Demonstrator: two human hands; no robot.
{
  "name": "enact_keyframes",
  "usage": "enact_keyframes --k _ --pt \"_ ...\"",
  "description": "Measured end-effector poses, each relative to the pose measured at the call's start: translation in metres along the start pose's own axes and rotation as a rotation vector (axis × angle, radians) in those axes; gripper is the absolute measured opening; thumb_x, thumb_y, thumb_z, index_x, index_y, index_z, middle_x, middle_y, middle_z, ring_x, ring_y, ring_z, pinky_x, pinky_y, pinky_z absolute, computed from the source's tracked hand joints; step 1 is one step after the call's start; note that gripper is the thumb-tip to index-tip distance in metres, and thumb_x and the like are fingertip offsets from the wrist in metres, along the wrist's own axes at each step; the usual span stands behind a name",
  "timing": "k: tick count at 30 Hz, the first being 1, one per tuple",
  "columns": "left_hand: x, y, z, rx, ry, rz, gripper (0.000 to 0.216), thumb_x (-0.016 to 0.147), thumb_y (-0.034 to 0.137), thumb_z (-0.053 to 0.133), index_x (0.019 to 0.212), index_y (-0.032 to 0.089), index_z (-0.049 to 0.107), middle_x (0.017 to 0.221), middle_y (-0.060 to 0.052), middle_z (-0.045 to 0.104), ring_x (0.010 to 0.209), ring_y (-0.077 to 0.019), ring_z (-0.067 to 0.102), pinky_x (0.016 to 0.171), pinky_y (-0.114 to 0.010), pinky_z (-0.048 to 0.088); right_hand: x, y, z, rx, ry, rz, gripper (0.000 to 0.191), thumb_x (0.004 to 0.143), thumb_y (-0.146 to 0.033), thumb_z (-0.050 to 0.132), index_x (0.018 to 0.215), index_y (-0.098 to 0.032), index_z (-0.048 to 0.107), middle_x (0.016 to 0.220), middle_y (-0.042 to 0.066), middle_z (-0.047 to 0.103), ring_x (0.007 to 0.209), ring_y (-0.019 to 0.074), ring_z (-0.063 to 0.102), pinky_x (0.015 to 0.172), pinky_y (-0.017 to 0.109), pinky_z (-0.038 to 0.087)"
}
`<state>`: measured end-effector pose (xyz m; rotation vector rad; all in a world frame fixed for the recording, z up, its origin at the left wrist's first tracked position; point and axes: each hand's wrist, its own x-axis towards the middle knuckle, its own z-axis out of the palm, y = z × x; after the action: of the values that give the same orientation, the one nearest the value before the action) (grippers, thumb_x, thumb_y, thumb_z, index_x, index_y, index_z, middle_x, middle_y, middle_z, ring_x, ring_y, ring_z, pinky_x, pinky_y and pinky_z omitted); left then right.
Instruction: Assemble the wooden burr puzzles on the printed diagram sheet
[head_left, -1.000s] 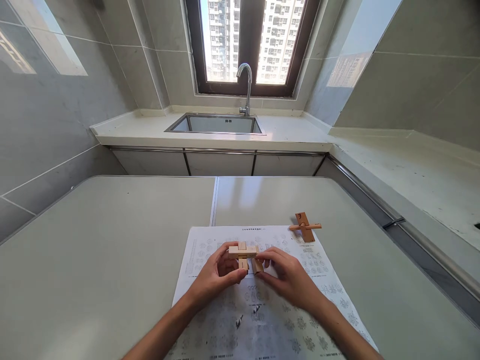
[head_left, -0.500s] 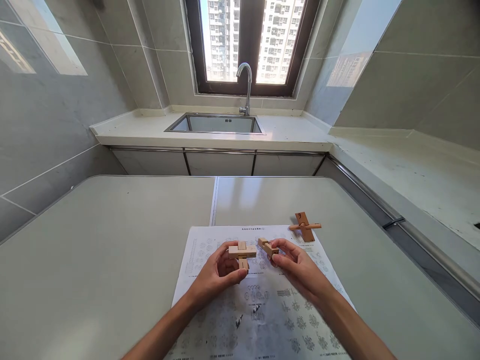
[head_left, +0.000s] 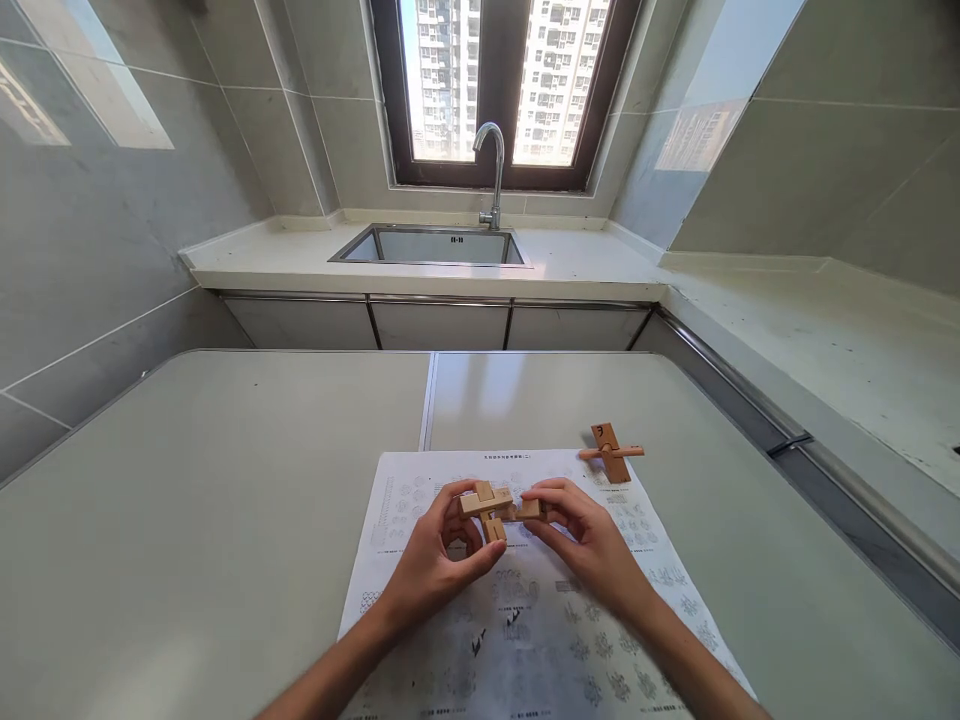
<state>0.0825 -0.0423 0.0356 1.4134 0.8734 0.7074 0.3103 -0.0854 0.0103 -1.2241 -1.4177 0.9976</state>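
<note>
My left hand [head_left: 442,545] is closed on a cross of pale interlocking wooden blocks [head_left: 486,503], thumb at its lower end and fingers behind. Between the fingertips of my right hand [head_left: 581,530] is a notched wooden block [head_left: 531,510], its left end against or just behind the cross; whether they interlock I cannot tell. Beneath both hands lies a printed sheet [head_left: 495,650] with rows of small line diagrams and two dark check marks. Past my right hand, a brown wooden cross piece [head_left: 612,455] with a thin rod through it rests at the sheet's upper right edge.
The sheet lies on a pale table [head_left: 225,500] with a seam [head_left: 428,400] running away from me. Beyond its far edge are a white counter [head_left: 585,250], a sink [head_left: 435,247] and a tap [head_left: 495,180] under a window. Another counter [head_left: 862,320] runs along the right.
My right hand has moved left and turned its block to lie level, bringing it up to the cross. The cross in my left hand has tilted slightly.
</note>
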Motion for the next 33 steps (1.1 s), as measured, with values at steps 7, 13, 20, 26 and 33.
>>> enact_keyframes --k 7,13,20,26,33 --pt "0.001 -0.007 0.0 0.126 -0.07 0.087 0.056 0.089 0.033 0.079 0.137 0.024 0.05 0.095 -0.001 0.067 0.074 -0.0148 0.06 0.077 -0.032 0.055 -0.005 0.002 0.006 -0.072 0.014 -0.115 0.016 0.098 -0.039 0.073 0.108 -0.027 0.069 0.102 0.006 0.069 0.091 0.0236 0.074 0.085 0.041 0.067" --pt "-0.001 -0.01 0.002 0.217 -0.06 0.124 0.056 0.088 0.028 0.077 0.136 0.025 0.048 0.091 0.0 0.067 0.073 -0.015 0.06 0.073 -0.03 0.055 -0.008 0.001 0.008 -0.168 0.015 -0.252 0.013 0.101 -0.029 0.068 0.114 -0.03 0.07 0.107 0.007 0.069 0.093 0.0243 0.073 0.082 0.043 0.069" --pt "-0.002 -0.014 0.004 0.319 -0.058 0.145 0.055 0.086 0.024 0.075 0.134 0.027 0.049 0.088 0.003 0.065 0.071 -0.0143 0.058 0.069 -0.027 0.053 -0.009 0.006 0.006 -0.231 0.0 -0.313 0.02 0.103 -0.023 0.064 0.12 -0.032 0.069 0.11 0.007 0.066 0.093 0.0239 0.074 0.083 0.044 0.069" --pt "-0.002 -0.016 0.005 0.336 -0.057 0.156 0.055 0.083 0.022 0.075 0.133 0.026 0.051 0.084 0.004 0.062 0.07 -0.0137 0.058 0.067 -0.026 0.051 -0.009 0.005 0.006 -0.213 -0.007 -0.316 0.022 0.103 -0.02 0.065 0.122 -0.03 0.067 0.109 0.007 0.067 0.094 0.0237 0.074 0.083 0.043 0.07" --pt "-0.002 -0.021 0.004 0.327 -0.073 0.158 0.056 0.083 0.023 0.077 0.132 0.028 0.051 0.088 0.004 0.065 0.073 -0.0139 0.06 0.07 -0.027 0.053 -0.01 0.008 0.009 -0.203 -0.013 -0.346 0.025 0.102 -0.016 0.064 0.124 -0.028 0.068 0.109 0.007 0.066 0.094 0.0219 0.073 0.083 0.038 0.069"
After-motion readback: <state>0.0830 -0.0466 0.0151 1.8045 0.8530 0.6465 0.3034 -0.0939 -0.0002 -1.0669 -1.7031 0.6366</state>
